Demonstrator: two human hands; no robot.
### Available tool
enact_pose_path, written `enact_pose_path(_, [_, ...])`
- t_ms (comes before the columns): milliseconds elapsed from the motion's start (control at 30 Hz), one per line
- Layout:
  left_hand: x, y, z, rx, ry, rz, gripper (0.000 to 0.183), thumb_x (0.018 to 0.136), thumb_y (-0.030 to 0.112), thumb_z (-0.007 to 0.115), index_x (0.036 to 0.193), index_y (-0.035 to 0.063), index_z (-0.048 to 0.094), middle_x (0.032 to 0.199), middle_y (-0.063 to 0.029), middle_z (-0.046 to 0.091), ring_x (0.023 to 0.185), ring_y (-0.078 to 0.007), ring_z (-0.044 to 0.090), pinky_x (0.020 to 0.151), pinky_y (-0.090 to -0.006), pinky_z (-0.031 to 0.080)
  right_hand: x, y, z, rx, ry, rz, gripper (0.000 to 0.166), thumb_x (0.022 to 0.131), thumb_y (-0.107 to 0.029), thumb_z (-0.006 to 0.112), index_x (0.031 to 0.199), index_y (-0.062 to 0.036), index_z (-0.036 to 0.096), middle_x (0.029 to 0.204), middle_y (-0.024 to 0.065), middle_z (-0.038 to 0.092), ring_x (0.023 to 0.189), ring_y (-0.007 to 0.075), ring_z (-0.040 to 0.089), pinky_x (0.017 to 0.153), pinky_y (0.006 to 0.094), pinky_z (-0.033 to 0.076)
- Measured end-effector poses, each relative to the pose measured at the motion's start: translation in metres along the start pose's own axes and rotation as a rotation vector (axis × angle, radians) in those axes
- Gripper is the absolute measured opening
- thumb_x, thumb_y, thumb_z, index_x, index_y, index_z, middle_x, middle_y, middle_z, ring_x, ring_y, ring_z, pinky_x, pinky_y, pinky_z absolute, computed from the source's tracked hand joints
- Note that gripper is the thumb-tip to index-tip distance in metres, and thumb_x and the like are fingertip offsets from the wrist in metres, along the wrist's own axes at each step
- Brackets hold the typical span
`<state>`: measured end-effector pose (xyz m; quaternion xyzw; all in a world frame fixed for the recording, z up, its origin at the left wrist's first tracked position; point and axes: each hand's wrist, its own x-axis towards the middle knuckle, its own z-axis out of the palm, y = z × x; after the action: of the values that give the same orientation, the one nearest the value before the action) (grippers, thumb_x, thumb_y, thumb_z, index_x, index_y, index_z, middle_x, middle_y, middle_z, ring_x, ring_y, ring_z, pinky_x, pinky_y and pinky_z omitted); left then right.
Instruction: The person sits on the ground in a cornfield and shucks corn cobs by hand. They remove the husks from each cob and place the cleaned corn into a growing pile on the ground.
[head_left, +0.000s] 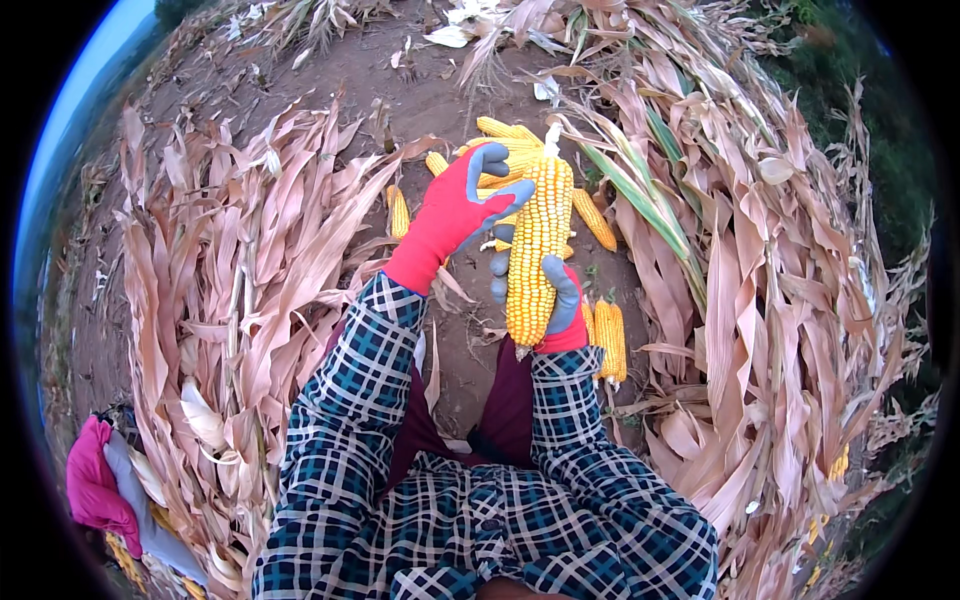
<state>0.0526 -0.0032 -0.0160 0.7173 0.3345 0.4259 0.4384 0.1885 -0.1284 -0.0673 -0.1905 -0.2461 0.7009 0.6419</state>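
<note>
A large husked ear of yellow corn (541, 240) stands out in front of me, its pale stalk end up and its tip down. My right hand (564, 307), in a red glove with grey coating, grips its lower part, thumb on the near side and fingers behind. Beside the upper part is my left hand (480, 187), gloved the same way, fingers curled and thumb apart, holding nothing. Its thumb tip overlaps the ear's edge; whether it touches, I cannot tell. Behind both hands lies a pile of husked ears (506, 139), partly hidden.
Dry corn stalks and leaves are heaped at left (247, 247) and right (750, 315). Loose ears lie on the brown soil (390, 82), including a corn ear (594, 217) and a pair of ears (610, 337). A person in pink and grey clothing (101, 484) is at lower left.
</note>
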Motion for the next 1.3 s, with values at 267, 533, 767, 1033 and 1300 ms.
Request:
enact_pose_path(267, [0.001,-0.001,-0.002,-0.176,0.215,-0.067,0.038,0.089,0.032,0.066,0.068,0.0018,0.058,0.054,0.0025,0.052,0.049,-0.0096,0.042,0.050,-0.0286,0.038,-0.014,-0.009,0.016,-0.236,0.065,0.100,0.051,0.087,-0.029,0.064,0.125,0.0011,0.048,0.098,0.0153,0.065,0.080,0.0228,0.067,0.069,0.0315,0.056])
enact_pose_path(533, [0.003,-0.016,-0.013,0.076,0.294,0.185,0.064,0.088,0.020,0.063,0.143,0.0052,0.034,0.141,-0.0190,0.041,0.130,-0.0252,0.043,0.107,-0.0377,0.034,0.000,-0.022,-0.017,0.116,0.076,0.078,0.061,0.092,-0.044,0.054,0.126,0.0064,0.049,0.094,0.0152,0.066,0.075,0.0234,0.067,0.066,0.0331,0.057])
enact_pose_path(767, [-0.023,-0.012,0.012,0.991,-0.160,0.618,0.077,0.071,0.015,0.064,0.142,0.0073,0.036,0.145,-0.0150,0.039,0.135,-0.0330,0.035,0.111,-0.0517,0.026,-0.001,-0.006,-0.014,0.069,0.119,0.280,0.059,0.094,-0.053,0.045,0.115,0.0017,0.056,0.087,0.0157,0.066,0.066,0.0244,0.067,0.056,0.0333,0.056])
enact_pose_path(1033, [-0.046,0.009,0.023,0.806,-0.222,0.885,0.054,0.071,0.014,0.063,0.125,0.0112,0.052,0.127,-0.0088,0.053,0.124,-0.0278,0.048,0.107,-0.0526,0.034,-0.005,-0.014,0.009,0.103,0.656,0.166,0.060,0.095,-0.059,0.038,0.104,-0.0030,0.060,0.068,0.0137,0.063,0.054,0.0238,0.062,0.049,0.0314,0.053])
enact_pose_path(1300, [-0.045,-0.013,0.001,0.515,-0.171,0.484,0.073,0.057,0.036,0.081,0.121,0.0093,0.057,0.101,-0.0085,0.061,0.097,-0.0285,0.059,0.097,-0.0448,0.043,-0.013,-0.007,-0.050,-0.540,0.007,-0.126,0.040,0.100,-0.039,0.041,0.092,-0.0016,0.056,0.068,0.0131,0.061,0.053,0.0240,0.057,0.048,0.0312,0.045])
